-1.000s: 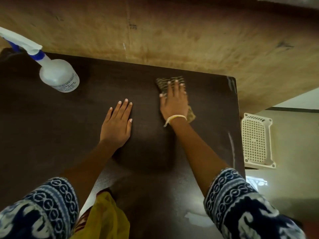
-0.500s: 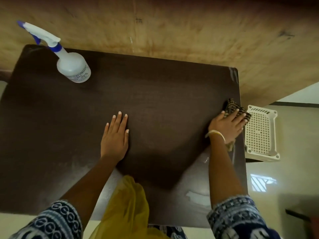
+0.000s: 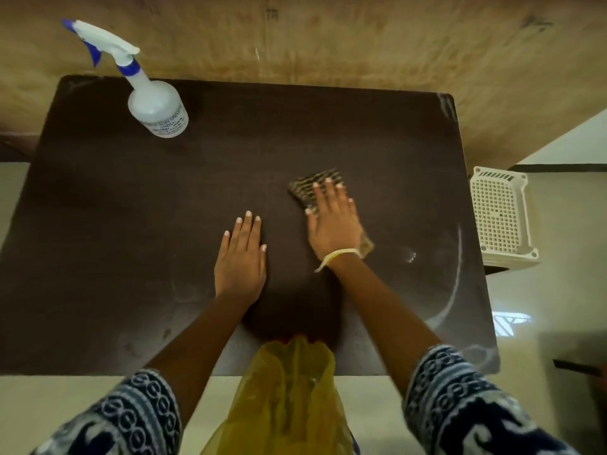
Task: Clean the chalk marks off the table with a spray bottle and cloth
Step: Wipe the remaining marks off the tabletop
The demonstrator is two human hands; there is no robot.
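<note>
Dark counter [image 3: 98,244] streaked with a faint chalk arc [image 3: 455,284] near its right edge. Spray bottle [image 3: 154,103] upright at the counter's far left corner. Left hand [image 3: 241,257] flat, fingers straight, at the counter's centre. Right hand [image 3: 331,221] pressed flat on checked cloth [image 3: 315,185], just beside.

The spray bottle [image 3: 157,108] has a printed label, its lettering too blurred to read.
</note>
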